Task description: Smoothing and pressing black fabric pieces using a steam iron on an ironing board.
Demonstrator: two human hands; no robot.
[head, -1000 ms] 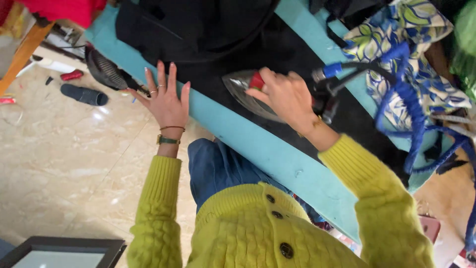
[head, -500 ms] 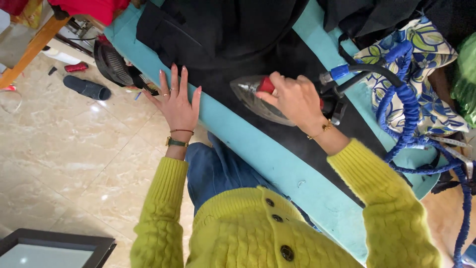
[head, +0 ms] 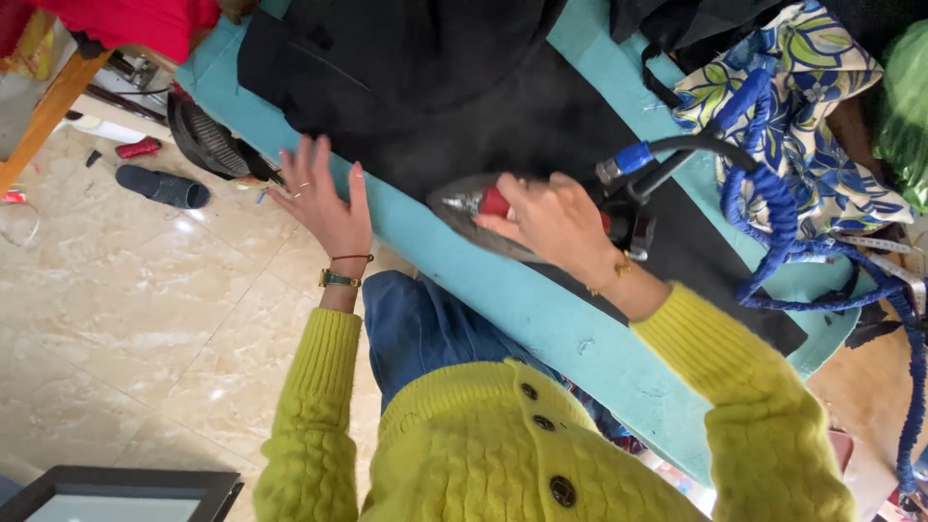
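- Two hands busy: right hand [head: 551, 220] wrapped round iron [head: 483, 217] handle, pressing black garment [head: 503, 106] on teal board [head: 541, 309].
- Left hand [head: 324, 198] spread flat at board edge.
- Next: likely needs fabric kept smooth ahead of the iron.

Iron [head: 483, 217] on garment [head: 464, 106], garment on worktop [head: 541, 309]. Left hand [head: 324, 208] at worktop edge, left of iron; right hand [head: 551, 222] on iron. Hose [head: 773, 222] to the right.

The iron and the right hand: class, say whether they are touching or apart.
Touching. The head view shows the right hand wrapped over the iron, its fingers closed on the red handle, no gap visible.
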